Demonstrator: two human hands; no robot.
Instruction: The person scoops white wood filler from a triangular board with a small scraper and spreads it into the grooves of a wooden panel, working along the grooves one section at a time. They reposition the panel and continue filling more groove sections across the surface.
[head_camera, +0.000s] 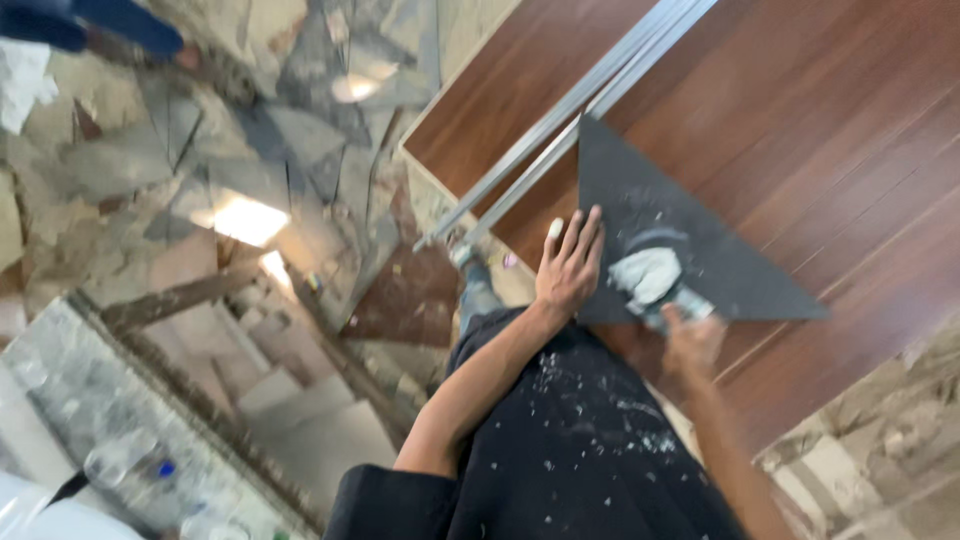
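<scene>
The person is leaning over a reddish-brown wood-grain panel (820, 130) that is lying on the floor. A dark grey triangular sheet (700, 250) is resting flat on it, with a lump of pale putty (645, 272) sitting near its lower edge. The left hand (570, 265) is lying open, fingers spread, pressing on the sheet's left edge. The right hand (690, 340) is curling around a small putty-smeared tool (680, 308) just below the lump; the blur is hiding how tightly it is gripping. Two long metal strips (570, 110) are running diagonally across the panel. Around the panel, irregular stone paving (200, 150) is catching patches of light, and concrete steps (300, 400) are descending at the lower left.
</scene>
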